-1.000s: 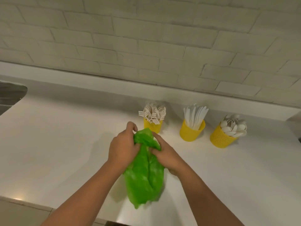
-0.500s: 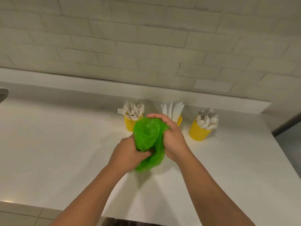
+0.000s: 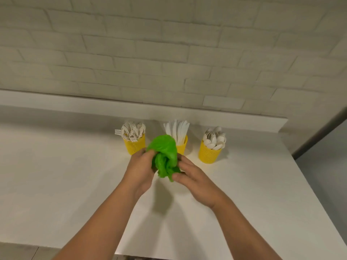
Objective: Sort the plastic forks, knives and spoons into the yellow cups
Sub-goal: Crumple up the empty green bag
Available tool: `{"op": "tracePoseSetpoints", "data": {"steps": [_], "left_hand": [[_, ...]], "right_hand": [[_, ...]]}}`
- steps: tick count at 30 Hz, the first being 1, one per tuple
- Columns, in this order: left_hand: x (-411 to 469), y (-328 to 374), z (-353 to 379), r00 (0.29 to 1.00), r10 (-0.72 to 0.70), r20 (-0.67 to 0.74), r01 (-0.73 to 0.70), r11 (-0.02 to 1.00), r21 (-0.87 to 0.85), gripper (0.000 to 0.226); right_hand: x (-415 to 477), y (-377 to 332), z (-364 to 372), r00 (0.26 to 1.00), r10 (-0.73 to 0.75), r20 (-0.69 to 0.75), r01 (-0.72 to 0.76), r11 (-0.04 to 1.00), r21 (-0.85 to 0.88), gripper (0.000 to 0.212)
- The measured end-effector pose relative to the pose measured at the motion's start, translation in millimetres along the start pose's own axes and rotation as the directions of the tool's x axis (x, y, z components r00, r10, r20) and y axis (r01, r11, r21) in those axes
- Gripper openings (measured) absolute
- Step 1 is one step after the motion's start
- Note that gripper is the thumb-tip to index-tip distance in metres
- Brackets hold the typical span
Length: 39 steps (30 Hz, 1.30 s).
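Nearest, the person's left hand [image 3: 139, 169] clenches round a crumpled, thin green plastic bag [image 3: 165, 156], wadding it up above the white countertop [image 3: 56, 175]. The right hand [image 3: 195, 182] lies against the bag's other side with its fingers nearly straight and its thumb touching the hanging tail, seemingly pressing, not gripping. I judge the bag is squashed because it is empty. Just behind the bag stand three perforated yellow plastic cups. The fork cup [image 3: 134, 146], left of the bag, bristles with white plastic forks [image 3: 132, 132]. The knife cup [image 3: 182, 147], directly behind it and partly hidden, holds white plastic knives [image 3: 177, 130]. The spoon cup [image 3: 209, 153], to the right, holds white plastic spoons [image 3: 214, 139]. Handles point down, so each kind shows at a glance. All cutlery in view stands in the cups, so sorting looks finished. Farther behind the bag run a pale ledge [image 3: 75, 102] and a white-painted brick wall [image 3: 169, 53]. No brand, label or writing is readable.
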State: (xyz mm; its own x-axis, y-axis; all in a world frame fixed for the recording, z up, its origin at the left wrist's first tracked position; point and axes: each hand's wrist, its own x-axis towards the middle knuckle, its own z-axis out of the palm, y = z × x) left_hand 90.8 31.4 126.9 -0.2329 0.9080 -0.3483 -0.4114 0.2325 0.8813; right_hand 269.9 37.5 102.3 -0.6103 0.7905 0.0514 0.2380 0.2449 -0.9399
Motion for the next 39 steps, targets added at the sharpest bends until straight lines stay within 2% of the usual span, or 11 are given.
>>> {"op": "tracePoseSetpoints", "data": {"steps": [5, 8, 11, 15, 20, 26, 31, 33, 35, 37, 39], "left_hand": [[-11, 1, 22, 0.997, 0.033, 0.070, -0.039, 0.996, 0.086, 0.031], [-9, 0, 22, 0.999, 0.014, 0.035, -0.016, 0.998, 0.054, 0.016], [-14, 7, 22, 0.949, -0.150, 0.278, 0.191, 0.973, -0.127, 0.031], [-25, 14, 25, 0.849, -0.236, 0.473, 0.402, 0.869, -0.287, 0.027], [-23, 26, 21, 0.890, -0.085, 0.447, 0.154, 0.981, -0.119, 0.048], [-8, 49, -11, 0.959, 0.183, 0.216, -0.185, 0.983, -0.013, 0.053], [9, 70, -45, 0.949, 0.263, 0.176, -0.270, 0.963, 0.015, 0.049], [18, 77, -64, 0.892, 0.411, 0.187, -0.450, 0.843, 0.296, 0.045], [21, 85, -85, 0.751, 0.580, 0.316, -0.639, 0.515, 0.572, 0.045], [27, 91, -108, 0.599, 0.594, 0.538, -0.764, 0.222, 0.606, 0.048], [30, 94, -129, 0.550, 0.482, 0.682, -0.817, 0.139, 0.560, 0.044]], "right_hand": [[-10, 1, 6, 0.967, -0.241, -0.077, 0.138, 0.755, -0.641, 0.022], [-11, -12, 3, 0.874, -0.408, -0.263, 0.082, 0.658, -0.749, 0.020], [-1, -28, -9, 0.861, -0.478, -0.173, 0.192, 0.621, -0.760, 0.049], [12, -44, -9, 0.893, -0.422, -0.158, 0.321, 0.842, -0.433, 0.048], [35, -67, 21, 0.862, -0.154, -0.483, 0.261, 0.951, 0.162, 0.039], [53, -80, 30, 0.869, 0.015, -0.494, -0.009, 1.000, 0.014, 0.029], [61, -83, 52, 0.983, 0.042, -0.177, 0.025, 0.931, 0.363, 0.042], [79, -88, 78, 0.954, 0.126, -0.271, 0.009, 0.894, 0.449, 0.024], [98, -94, 102, 0.865, 0.251, -0.436, -0.011, 0.876, 0.483, 0.023], [112, -102, 120, 0.789, 0.363, -0.496, 0.006, 0.803, 0.596, 0.033], [117, -106, 130, 0.775, 0.456, -0.438, 0.053, 0.644, 0.763, 0.037]]}}
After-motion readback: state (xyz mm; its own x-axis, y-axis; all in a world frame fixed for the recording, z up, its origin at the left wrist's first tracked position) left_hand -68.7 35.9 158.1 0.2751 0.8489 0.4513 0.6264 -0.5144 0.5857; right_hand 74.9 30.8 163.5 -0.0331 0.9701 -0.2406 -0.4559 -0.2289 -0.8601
